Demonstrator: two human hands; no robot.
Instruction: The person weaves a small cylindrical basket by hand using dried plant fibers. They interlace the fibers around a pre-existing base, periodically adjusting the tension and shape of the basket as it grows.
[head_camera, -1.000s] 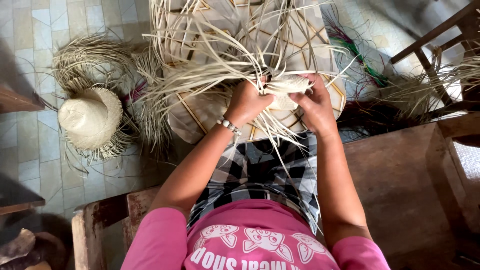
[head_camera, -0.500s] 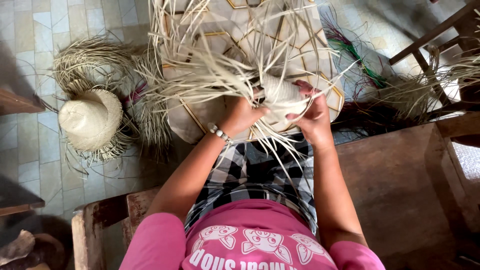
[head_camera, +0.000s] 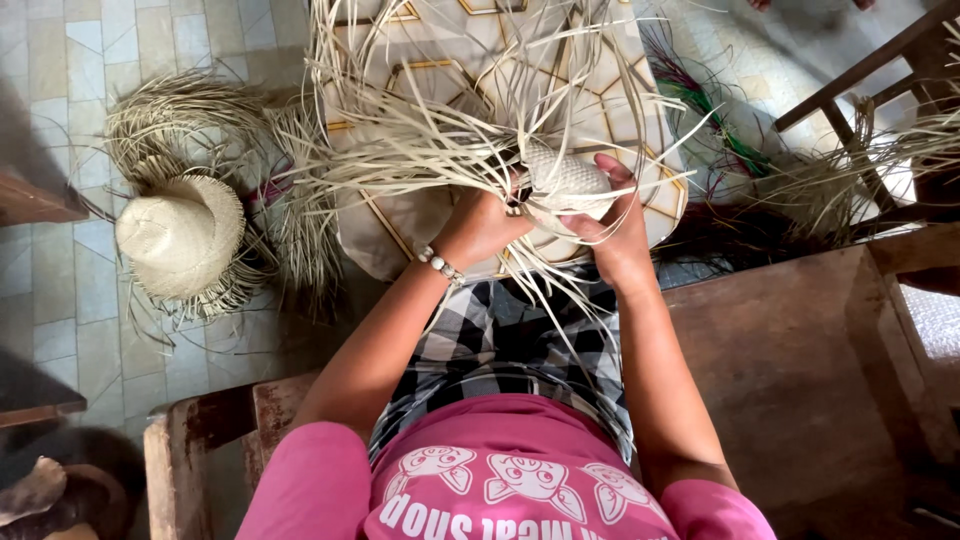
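Just above the middle of the frame, the pale, tightly woven straw piece with long loose strands (head_camera: 565, 180) sits over the person's lap. The right hand (head_camera: 612, 228) cups it from below and the side, fingers curled around the woven dome, thumb up. The left hand (head_camera: 482, 225) is closed on a bunch of loose strands right beside the weave. To weave well here, I judge the strands should be held taut and close to the woven edge, with the dome held steady. A finished pale straw hat with a frayed brim (head_camera: 180, 240) lies on the tiled floor (head_camera: 60, 100) at the left of the frame. Compared with half a second ago, the hands have barely moved; the right hand's thumb now stands higher on the dome.
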